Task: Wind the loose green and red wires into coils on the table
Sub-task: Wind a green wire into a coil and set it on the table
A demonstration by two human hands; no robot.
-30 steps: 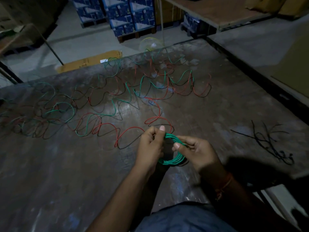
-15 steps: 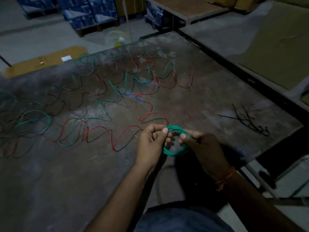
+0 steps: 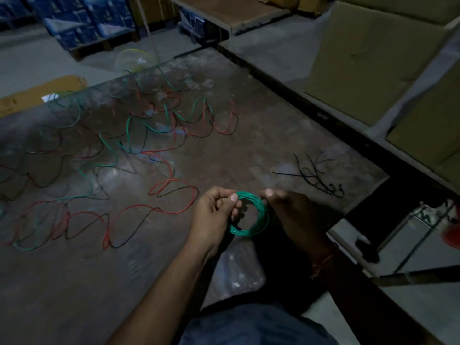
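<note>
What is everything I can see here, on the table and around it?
green coil: one, green, held over the near table edge between both hands
loose wires: a tangle, too many to count, red, green and dark, spread over the table's left and far parts
black wire scraps: a small bunch, black, on the right of the table
table: one, dark brown, worn
blue boxes: a stack, blue, on the floor beyond
cardboard: brown, at right
left hand: pinches the coil's left side
right hand: holds the coil's right side

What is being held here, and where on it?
A green wire coil, pinched at its left rim by the left hand and its right rim by the right hand.
</note>
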